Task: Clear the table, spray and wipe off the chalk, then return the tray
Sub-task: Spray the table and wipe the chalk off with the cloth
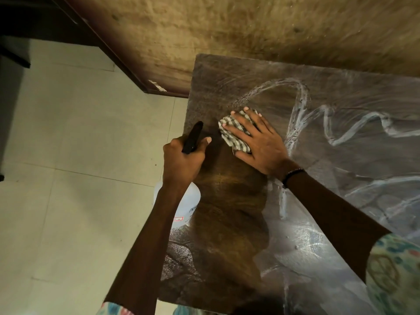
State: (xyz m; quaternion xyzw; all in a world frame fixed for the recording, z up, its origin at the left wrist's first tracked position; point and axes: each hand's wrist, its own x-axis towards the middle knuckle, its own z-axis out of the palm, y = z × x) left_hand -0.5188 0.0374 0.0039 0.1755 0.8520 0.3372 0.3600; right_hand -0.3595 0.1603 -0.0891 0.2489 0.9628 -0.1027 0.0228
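Right fingers [238, 122] spread flat, pressing the cloth [236, 135] onto the desk [227, 201]; not curled, only bearing down. Checked cloth bunched under the fingers and palm of the right hand [256, 144], its edges poking out past the fingertips and beside the thumb. Left fingers [179, 155] wrapped round the black head of the sprayer [192, 138], thumb lying forward near the nozzle side; left hand [181, 160] just left of the cloth, hanging over the desk's left edge, white bottle [181, 208] dangling below the wrist, off the desk. Directly below the cloth: a dark, wet, chalk-free band running toward the near edge. Above and to the right of the cloth: white chalk [302, 105] loops and smears, wet-speckled, not yet wiped. Judging by this: clearing done, no objects on the visible desk; spraying begun; wiping perhaps a third done, most of the right side left. Tray not in view, return still to come.
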